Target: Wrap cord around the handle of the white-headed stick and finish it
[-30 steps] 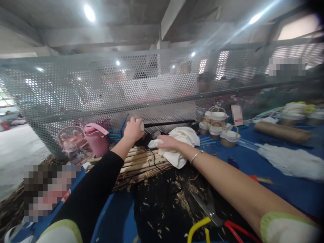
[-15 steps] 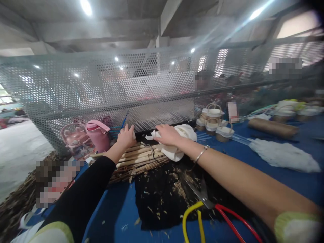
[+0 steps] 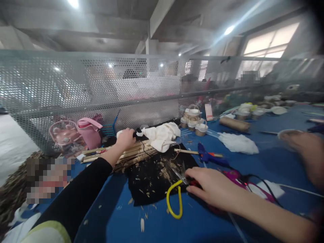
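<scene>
My left hand [image 3: 126, 139] rests at the back of a bundle of pale sticks [image 3: 134, 152], its fingers curled around something dark and white, mostly hidden. To its right a crumpled white cloth [image 3: 162, 135] lies at the sticks' end. My right hand [image 3: 202, 185] is over the scissors [image 3: 179, 173], thumb and fingers closing on the red handle near the pivot. The yellow handle [image 3: 174, 200] sticks out to the left. Beneath the blades is a black cloth [image 3: 144, 185] strewn with wood shavings.
A pink bottle bag [image 3: 89, 133] and a pink basket stand at left by the mesh screen [image 3: 126, 98]. Small white-topped baskets [image 3: 193, 119], a brown roll [image 3: 234, 124] and a blue glue gun [image 3: 211, 157] lie right. Another person's hand [image 3: 303, 145] is at far right.
My right hand has left the white cloth and come down right to the scissors. My left hand stays by the sticks. The view has turned right, showing the glue gun and another person's hand.
</scene>
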Available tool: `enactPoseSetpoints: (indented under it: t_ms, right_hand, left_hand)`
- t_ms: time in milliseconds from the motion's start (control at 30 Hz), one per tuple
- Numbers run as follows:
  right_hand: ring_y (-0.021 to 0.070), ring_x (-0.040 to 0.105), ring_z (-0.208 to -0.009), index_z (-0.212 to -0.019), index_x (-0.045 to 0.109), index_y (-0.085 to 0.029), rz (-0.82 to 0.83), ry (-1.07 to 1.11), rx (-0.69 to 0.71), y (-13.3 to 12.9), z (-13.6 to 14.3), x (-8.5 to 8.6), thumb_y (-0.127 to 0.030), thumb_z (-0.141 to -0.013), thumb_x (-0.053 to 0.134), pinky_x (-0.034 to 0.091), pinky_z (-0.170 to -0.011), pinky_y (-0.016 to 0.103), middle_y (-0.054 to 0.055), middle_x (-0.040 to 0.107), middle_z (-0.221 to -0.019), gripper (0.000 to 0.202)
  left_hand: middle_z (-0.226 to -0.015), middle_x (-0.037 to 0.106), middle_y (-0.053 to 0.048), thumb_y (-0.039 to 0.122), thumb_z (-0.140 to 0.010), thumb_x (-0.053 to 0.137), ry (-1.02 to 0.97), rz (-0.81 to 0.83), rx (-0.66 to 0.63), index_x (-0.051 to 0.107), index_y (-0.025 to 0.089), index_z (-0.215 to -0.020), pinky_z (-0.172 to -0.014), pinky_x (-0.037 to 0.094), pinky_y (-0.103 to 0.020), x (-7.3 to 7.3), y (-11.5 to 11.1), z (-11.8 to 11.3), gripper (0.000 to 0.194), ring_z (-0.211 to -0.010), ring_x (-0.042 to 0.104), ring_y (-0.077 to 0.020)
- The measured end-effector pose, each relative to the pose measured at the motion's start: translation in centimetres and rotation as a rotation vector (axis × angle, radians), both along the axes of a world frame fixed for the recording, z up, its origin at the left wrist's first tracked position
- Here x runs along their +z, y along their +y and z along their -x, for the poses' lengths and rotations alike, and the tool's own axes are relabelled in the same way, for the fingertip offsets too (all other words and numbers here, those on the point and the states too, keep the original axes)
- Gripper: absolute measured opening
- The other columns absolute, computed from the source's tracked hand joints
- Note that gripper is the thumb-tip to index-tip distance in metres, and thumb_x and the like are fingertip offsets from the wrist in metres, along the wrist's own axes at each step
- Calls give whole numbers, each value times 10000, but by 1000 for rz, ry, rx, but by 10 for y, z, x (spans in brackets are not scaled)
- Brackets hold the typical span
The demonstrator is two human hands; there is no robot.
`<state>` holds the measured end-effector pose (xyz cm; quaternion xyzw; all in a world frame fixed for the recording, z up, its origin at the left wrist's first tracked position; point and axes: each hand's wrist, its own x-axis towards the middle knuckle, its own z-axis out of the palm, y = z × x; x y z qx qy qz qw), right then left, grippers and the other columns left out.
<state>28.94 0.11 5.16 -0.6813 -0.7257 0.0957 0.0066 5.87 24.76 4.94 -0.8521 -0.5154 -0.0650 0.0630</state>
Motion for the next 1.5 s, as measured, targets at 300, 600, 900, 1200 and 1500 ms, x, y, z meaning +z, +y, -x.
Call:
enactPoseSetpoints:
  t_ms: [300, 600, 900, 1200, 1500]
  right_hand:
    - [263, 566, -1025, -1198, 533, -189, -15, 14, -7, -27, 9, -52, -115, -821, 414, 438, -827, 357, 129, 609, -1112, 403]
    - [251, 619, -832, -1197, 492, -136, -124, -71, -185, -34, 0, -65, -129, -853, 352, 397, -632, 299, 153, 593, -1018, 371]
    - [227, 624, -804, -1197, 479, -167, -158, -74, -36, -46, 4, -62, -103, -846, 343, 357, -593, 274, 124, 602, -992, 383]
    - [202, 591, -960, -1093, 554, -186, -258, 100, 26, -34, -13, -54, -283, -900, 396, 413, -785, 261, 95, 620, -1064, 267]
    - [334, 573, -1041, -1130, 586, -82, -88, -245, -408, 46, -87, -30, -81, -800, 477, 458, -777, 399, 245, 567, -1123, 347]
  left_hand:
    - [-732, 661, 1, 380, -481, 759, 238, 514, -305, 653, 231, -878, -514, 395, -226, -26, -121, 19, 437, -643, 597, -181]
    - [-807, 676, -37, 276, -793, 502, 127, 452, -245, 637, 204, -850, -639, 406, -235, -37, -164, 47, 163, -765, 613, -173]
    - [-739, 681, -26, 255, -712, 540, 181, 511, -243, 676, 226, -757, -560, 380, -232, -30, -194, 73, 146, -679, 595, -169]
    - [-758, 691, -15, 311, -752, 524, 146, 531, -241, 672, 228, -778, -517, 358, -213, -30, -217, 91, 172, -659, 605, -150]
    - [-962, 672, -40, 331, -853, 462, 89, 286, -375, 649, 224, -945, -760, 445, -259, -3, -177, -23, 235, -896, 608, -180]
